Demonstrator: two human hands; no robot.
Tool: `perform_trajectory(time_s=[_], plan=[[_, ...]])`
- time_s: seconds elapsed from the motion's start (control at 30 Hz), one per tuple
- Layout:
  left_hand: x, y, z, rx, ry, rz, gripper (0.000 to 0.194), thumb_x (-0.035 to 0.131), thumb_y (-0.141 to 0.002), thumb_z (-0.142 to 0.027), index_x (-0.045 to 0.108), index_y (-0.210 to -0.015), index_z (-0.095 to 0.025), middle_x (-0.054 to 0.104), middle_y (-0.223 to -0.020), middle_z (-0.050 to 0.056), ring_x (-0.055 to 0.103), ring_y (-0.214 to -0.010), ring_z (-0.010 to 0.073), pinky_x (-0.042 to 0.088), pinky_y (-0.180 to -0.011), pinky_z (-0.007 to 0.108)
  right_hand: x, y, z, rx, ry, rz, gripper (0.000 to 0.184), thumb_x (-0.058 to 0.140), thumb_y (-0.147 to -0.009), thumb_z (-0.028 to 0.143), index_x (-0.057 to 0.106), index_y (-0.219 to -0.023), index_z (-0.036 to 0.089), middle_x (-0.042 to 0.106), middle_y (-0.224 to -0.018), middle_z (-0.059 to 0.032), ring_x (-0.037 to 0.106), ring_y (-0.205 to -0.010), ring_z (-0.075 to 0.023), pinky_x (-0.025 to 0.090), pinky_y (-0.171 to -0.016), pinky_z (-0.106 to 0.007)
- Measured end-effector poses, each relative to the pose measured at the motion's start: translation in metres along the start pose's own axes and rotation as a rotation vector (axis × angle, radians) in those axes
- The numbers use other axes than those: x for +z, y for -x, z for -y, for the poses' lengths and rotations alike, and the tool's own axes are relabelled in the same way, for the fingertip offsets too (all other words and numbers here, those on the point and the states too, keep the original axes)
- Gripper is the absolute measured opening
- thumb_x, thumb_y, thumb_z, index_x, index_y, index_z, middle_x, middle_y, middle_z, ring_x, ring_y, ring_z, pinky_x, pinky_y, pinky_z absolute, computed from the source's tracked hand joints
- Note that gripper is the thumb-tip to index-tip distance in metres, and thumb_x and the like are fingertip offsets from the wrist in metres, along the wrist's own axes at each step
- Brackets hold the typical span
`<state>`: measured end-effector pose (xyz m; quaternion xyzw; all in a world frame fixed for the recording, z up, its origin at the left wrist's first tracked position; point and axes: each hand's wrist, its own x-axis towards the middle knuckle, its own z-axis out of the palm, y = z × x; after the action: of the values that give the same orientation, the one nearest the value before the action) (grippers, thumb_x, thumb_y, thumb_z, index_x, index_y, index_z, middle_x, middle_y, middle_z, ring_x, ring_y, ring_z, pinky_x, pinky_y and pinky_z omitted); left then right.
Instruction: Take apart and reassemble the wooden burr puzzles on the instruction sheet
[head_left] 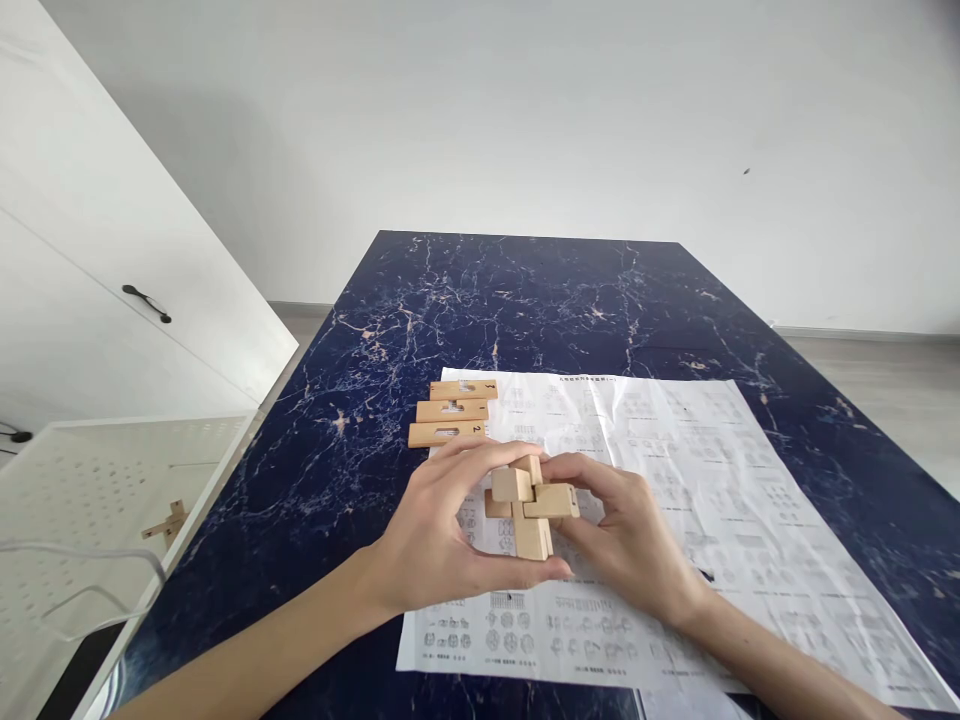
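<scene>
Both hands hold a partly joined wooden puzzle (pixel 530 503) of crossed light-wood bars just above a printed instruction sheet (pixel 675 480). My left hand (pixel 439 535) wraps it from the left, thumb under the lower bar and fingers curled over the top. My right hand (pixel 626 535) pinches the bar that sticks out to the right. Three loose numbered wooden bars (pixel 452 412) lie side by side at the sheet's far left corner, beyond my left hand.
The sheet lies on a dark blue marbled table (pixel 525 310). At the left stands a white perforated tray (pixel 97 490) with a small wooden piece (pixel 169 522) in it. A white cabinet with a black handle (pixel 147 303) is behind it.
</scene>
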<state>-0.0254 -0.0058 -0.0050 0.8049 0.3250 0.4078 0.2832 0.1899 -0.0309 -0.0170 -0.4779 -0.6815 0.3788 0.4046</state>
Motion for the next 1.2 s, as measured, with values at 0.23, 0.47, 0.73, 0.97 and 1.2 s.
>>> perform_trajectory(time_s=[0.23,0.47,0.73,0.97,1.2], plan=[[0.002,0.001,-0.001,-0.035,-0.040,-0.014,0.080,0.096,-0.071,-0.062,0.065,-0.138,-0.029,0.081,-0.125,0.006,0.077,-0.115,0.0316,0.059,-0.109,0.050,0.006,0.004,-0.001,-0.046,0.043,-0.110,0.019,0.062,-0.089,0.016,0.073,-0.100,0.026,0.082,-0.091,-0.0021,0.076,-0.080,-0.0212,0.061,-0.066,-0.031],[0.001,0.001,0.001,-0.085,0.038,0.003,0.074,0.097,-0.071,-0.057,0.064,-0.131,-0.028,0.080,-0.125,0.006,0.077,-0.113,0.0311,0.060,-0.105,0.050,0.005,0.002,0.000,-0.008,0.016,-0.091,0.013,0.066,-0.090,0.020,0.073,-0.100,0.025,0.079,-0.088,-0.0017,0.070,-0.073,-0.0191,0.059,-0.067,-0.031],[-0.004,-0.001,0.009,-0.211,0.247,0.122,0.105,0.098,-0.066,-0.064,0.049,-0.153,-0.032,0.064,-0.152,0.013,0.061,-0.140,0.0404,0.052,-0.117,0.059,-0.002,-0.003,0.002,0.208,-0.330,0.116,0.031,0.073,-0.098,0.052,0.066,-0.096,0.022,0.068,-0.074,-0.0002,0.063,-0.063,-0.0159,0.053,-0.061,-0.029],[-0.006,-0.004,0.009,-0.247,0.322,0.171,0.091,0.099,-0.071,-0.048,0.054,-0.149,-0.031,0.066,-0.147,0.012,0.065,-0.135,0.0377,0.052,-0.116,0.057,-0.004,-0.001,0.004,0.198,-0.385,0.173,0.044,0.057,-0.107,0.060,0.060,-0.087,0.021,0.063,-0.068,0.0008,0.056,-0.057,-0.0130,0.046,-0.057,-0.027],[-0.012,-0.013,0.010,-0.375,0.612,0.279,0.063,0.090,-0.085,-0.046,0.063,-0.137,-0.024,0.072,-0.130,0.010,0.071,-0.122,0.0308,0.056,-0.107,0.046,-0.004,0.005,-0.003,-0.155,0.020,0.062,0.028,0.052,-0.112,0.044,0.061,-0.099,0.021,0.064,-0.077,0.0005,0.059,-0.065,-0.0138,0.046,-0.060,-0.027]])
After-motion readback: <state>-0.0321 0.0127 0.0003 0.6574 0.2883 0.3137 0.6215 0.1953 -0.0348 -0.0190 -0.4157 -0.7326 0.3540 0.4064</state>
